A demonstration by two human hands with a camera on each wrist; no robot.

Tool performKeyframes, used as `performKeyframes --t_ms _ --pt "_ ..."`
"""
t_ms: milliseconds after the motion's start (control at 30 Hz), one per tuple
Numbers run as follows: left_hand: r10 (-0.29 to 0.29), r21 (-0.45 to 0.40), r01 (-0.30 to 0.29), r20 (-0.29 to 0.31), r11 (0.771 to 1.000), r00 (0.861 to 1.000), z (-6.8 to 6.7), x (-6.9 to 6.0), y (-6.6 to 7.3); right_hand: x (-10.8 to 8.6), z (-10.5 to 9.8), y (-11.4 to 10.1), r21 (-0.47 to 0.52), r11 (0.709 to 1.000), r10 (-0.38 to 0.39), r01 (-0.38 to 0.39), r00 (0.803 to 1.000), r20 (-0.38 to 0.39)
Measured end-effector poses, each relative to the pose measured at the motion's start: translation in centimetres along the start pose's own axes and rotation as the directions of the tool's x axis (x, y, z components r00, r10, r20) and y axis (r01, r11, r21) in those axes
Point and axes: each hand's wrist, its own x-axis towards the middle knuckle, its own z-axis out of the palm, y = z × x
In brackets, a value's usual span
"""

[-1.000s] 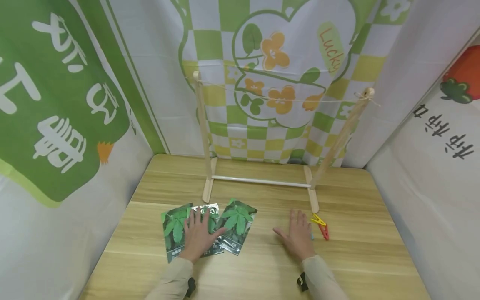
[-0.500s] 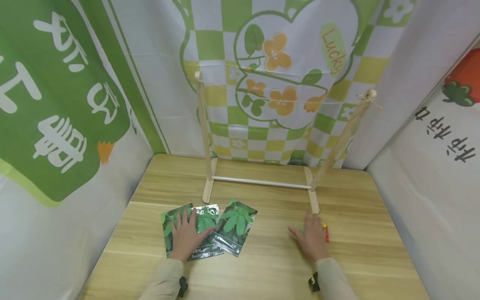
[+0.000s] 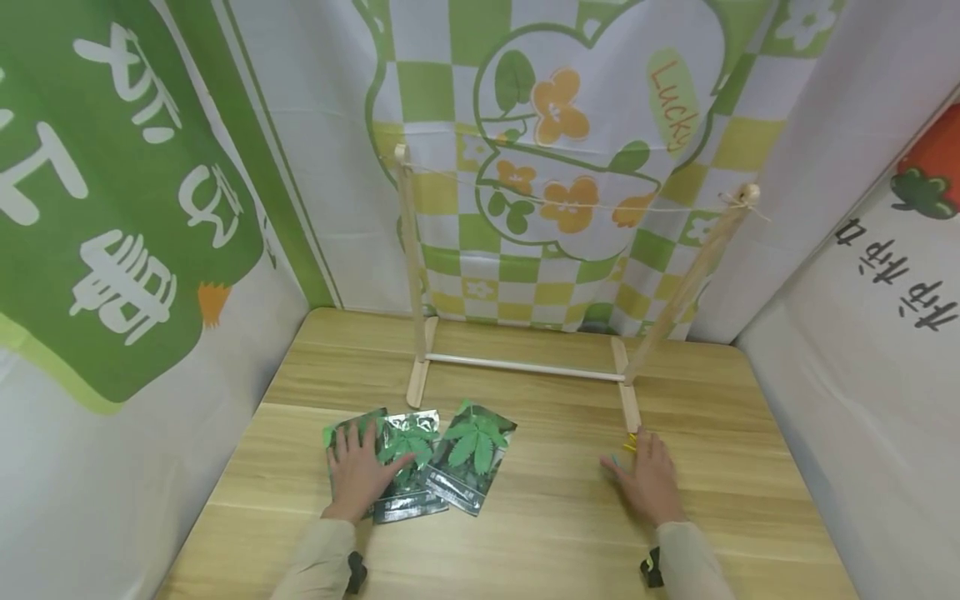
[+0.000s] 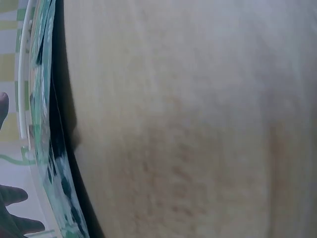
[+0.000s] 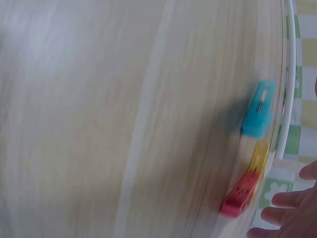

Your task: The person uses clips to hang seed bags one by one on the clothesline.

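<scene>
My left hand [image 3: 358,477] spreads its fingers over the leftmost of three dark green packets printed with leaves. The middle packet [image 3: 411,454] and the right packet [image 3: 474,454] overlap beside it. In the left wrist view, packet edges run along the left side, near a few fingertips [image 4: 15,194]; contact cannot be told. My right hand [image 3: 651,479], fingers extended, hovers over or rests by three clothespins, mostly covering them in the head view. The right wrist view has a blue clothespin [image 5: 258,111], a yellow clothespin [image 5: 259,156] and a red clothespin [image 5: 240,194] on the table.
Behind the hands stands a wooden frame with a left post [image 3: 411,258], a right post [image 3: 690,287], a white bottom rod [image 3: 525,367] and a string [image 3: 517,197] tied across the top. Printed curtains [image 3: 480,242] surround the wooden table [image 3: 525,550].
Both hands have moved apart: the left slid leftward from the middle packet to the left one, and the right moved rightward over the clothespins. Packets and frame stay in place.
</scene>
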Motion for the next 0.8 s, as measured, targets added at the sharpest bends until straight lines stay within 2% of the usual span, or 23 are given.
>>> performKeyframes --t_ms 267,500,633,800 --pt "-0.055 -0.023 0.055 0.032 0.998 0.998 -0.3 0.1 -1.2 0.0 -0.6 2.4 0.034 0.999 0.025 -0.024 0.999 -0.020" --pt "-0.086 -0.020 0.087 0.030 0.996 0.996 -0.5 -0.1 -2.4 -0.1 -0.6 3.9 0.054 0.995 0.080 -0.082 0.996 0.030" --pt "-0.088 -0.032 0.088 0.020 0.996 0.996 -0.7 -0.3 -3.0 -0.2 -0.8 4.7 0.053 0.997 0.061 -0.064 0.997 0.046" --pt "-0.113 -0.031 0.114 0.043 0.993 0.993 -0.7 -0.5 -3.4 -0.2 -1.1 6.4 0.014 1.000 0.022 -0.023 0.999 0.041"
